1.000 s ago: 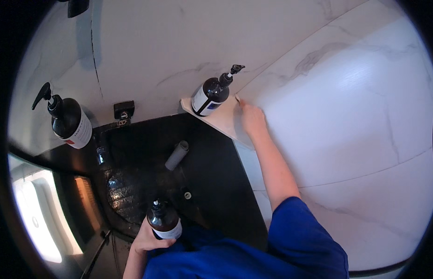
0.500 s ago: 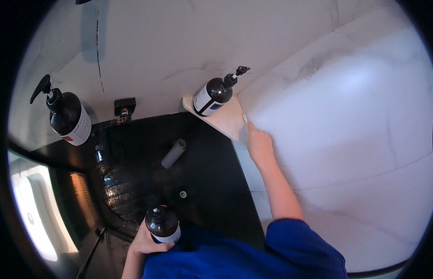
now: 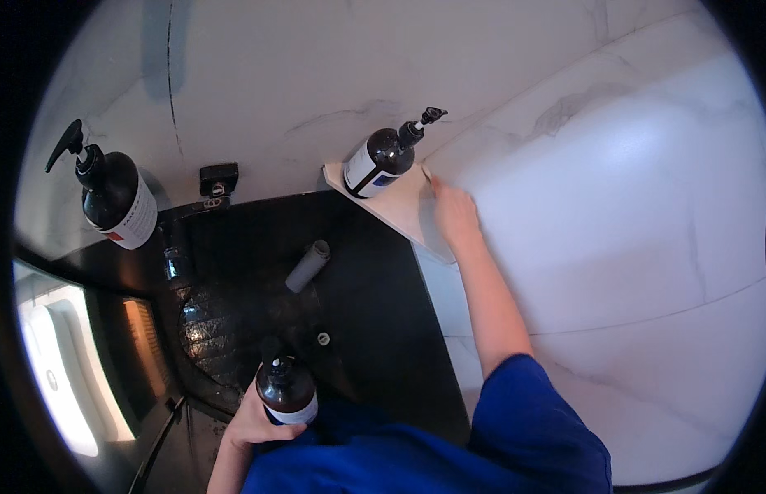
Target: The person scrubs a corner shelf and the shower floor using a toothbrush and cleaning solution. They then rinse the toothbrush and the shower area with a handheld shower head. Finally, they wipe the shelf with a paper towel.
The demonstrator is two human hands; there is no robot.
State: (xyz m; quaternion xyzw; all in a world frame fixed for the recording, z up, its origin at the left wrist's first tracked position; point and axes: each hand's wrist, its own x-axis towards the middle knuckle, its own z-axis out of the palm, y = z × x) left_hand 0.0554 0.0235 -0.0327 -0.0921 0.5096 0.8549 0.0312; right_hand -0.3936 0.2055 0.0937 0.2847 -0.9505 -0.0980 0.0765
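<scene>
While the left hand (image 3: 251, 421) clasps a dark brown, rounded pump bottle with a white label (image 3: 286, 389) close in front of a bright blue short-sleeved shirt (image 3: 358, 461), the right hand (image 3: 457, 212) reaches to the inner edge of a pale, flat corner shelf (image 3: 407, 207), its fingertips beside the wall. A tiny pale sliver shows at those fingertips; whether they pinch it or merely touch it, one cannot tell. On the shelf, just left of the right hand, stands a second dark bottle with a black pump and a white label (image 3: 378, 165). Below the shelf, a grey cylinder (image 3: 307, 266) lies on a black surface (image 3: 383, 305), near a small pale ring (image 3: 323, 338). Farther left, a third dark pump bottle (image 3: 113, 198) stands by the white, grey-veined marble-look wall (image 3: 259, 74), a square black fitting (image 3: 218, 178) to its right.
</scene>
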